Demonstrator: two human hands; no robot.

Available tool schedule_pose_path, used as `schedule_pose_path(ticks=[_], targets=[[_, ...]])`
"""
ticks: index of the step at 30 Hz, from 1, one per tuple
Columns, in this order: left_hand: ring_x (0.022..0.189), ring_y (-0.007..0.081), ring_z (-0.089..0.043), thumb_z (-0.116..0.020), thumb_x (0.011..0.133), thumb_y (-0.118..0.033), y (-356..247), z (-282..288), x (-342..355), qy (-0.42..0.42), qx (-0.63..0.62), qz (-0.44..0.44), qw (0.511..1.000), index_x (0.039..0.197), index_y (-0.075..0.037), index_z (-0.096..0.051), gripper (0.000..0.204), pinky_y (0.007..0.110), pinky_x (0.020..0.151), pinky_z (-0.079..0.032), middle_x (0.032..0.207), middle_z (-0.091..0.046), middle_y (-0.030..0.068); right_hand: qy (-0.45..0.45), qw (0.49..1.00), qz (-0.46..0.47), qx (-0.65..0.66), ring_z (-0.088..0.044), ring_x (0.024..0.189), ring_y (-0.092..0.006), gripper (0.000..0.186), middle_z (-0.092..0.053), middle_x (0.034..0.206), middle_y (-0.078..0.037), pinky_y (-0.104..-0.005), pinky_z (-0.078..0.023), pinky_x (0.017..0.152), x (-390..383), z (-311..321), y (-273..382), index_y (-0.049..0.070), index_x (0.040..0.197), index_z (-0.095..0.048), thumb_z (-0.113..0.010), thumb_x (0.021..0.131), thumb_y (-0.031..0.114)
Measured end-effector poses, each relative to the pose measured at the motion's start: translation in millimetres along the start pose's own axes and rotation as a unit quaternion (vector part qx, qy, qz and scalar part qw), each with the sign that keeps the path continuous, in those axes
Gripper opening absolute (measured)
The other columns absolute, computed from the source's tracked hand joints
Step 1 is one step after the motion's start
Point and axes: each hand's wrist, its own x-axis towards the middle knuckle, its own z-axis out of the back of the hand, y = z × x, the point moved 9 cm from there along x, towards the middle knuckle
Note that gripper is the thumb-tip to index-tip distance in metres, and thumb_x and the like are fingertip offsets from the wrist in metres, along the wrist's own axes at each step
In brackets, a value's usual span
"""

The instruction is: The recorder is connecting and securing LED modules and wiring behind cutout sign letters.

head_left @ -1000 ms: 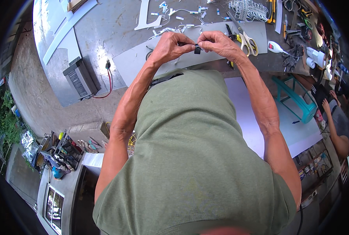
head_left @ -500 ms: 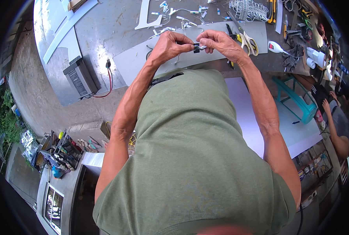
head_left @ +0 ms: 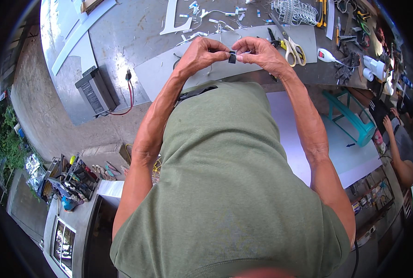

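Risk: the small black piece (head_left: 232, 57) is only pinched at the fingertips, so a slip would likely drop it among the white scraps (head_left: 202, 23) on the gray bench (head_left: 123, 41), hard to find again. Scissors (head_left: 293, 50) lie just right of the hands, near enough to snag.

Left hand (head_left: 201, 53), upper middle of frame: curled nearly closed, thumb & forefinger gripping the piece's left side. Right hand (head_left: 260, 52): same, fingertips closed on its right side. Piece sits between both hands, above the bench.
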Motion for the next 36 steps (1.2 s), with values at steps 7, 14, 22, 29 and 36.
schedule_pose_path(ticks=[7, 14, 22, 29, 36], targets=[[0.068, 0.0099, -0.057, -0.078, 0.085, -0.027, 4, -5, 0, 0.017, -0.038, -0.008, 0.999, 0.101, -0.002, -0.078, 0.030, 0.028, 0.063, -0.045, 0.078, -0.071, 0.0040, 0.025, 1.000, -0.006, 0.001, -0.063, 0.088, -0.0099, 0.033, -0.069, 0.093, -0.003, -0.0255, -0.051, 0.080, 3, -3, -4, 0.002, 0.115, -0.069, -0.076, 0.087, 0.017], [0.071, 0.0089, -0.055, -0.077, 0.086, -0.027, 5, -5, -1, 0.018, -0.054, 0.011, 0.998, 0.100, -0.003, -0.078, 0.027, 0.027, 0.064, -0.042, 0.078, -0.069, 0.0018, -0.029, 0.999, 0.024, -0.033, -0.064, 0.087, -0.0110, 0.023, -0.070, 0.094, -0.002, -0.0268, -0.052, 0.081, -2, 4, 4, 0.005, 0.106, -0.075, -0.077, 0.086, 0.015], [0.073, 0.0086, -0.053, -0.075, 0.087, -0.026, 7, -4, -1, 0.024, -0.073, 0.008, 0.997, 0.101, -0.005, -0.077, 0.026, 0.027, 0.065, -0.041, 0.082, -0.068, 0.0001, -0.056, 0.993, 0.089, -0.061, -0.057, 0.083, -0.0071, 0.016, -0.064, 0.093, 0.004, -0.0228, -0.046, 0.073, -1, 6, 4, 0.009, 0.102, -0.078, -0.077, 0.085, 0.009], [0.066, 0.0049, -0.045, -0.074, 0.087, -0.026, 10, -9, -4, 0.046, -0.109, 0.060, 0.991, 0.104, -0.005, -0.075, 0.027, 0.023, 0.059, -0.035, 0.078, -0.063, -0.0021, -0.073, 0.956, 0.237, -0.158, -0.064, 0.082, -0.0113, 0.019, -0.069, 0.090, 0.001, -0.0266, -0.052, 0.072, -9, 3, 29, 0.011, 0.101, -0.078, -0.075, 0.084, 0.003], [0.063, 0.0031, -0.046, -0.070, 0.092, -0.017, 33, -19, 0, 0.090, -0.292, 0.104, 0.947, 0.102, -0.005, -0.074, 0.016, 0.021, 0.055, -0.033, 0.079, -0.064, -0.0033, -0.103, 0.923, 0.296, -0.225, -0.067, 0.085, -0.0164, 0.022, -0.069, 0.093, -0.002, -0.0297, -0.056, 0.073, -17, -2, 41, 0.011, 0.102, -0.077, -0.073, 0.084, 0.000]])
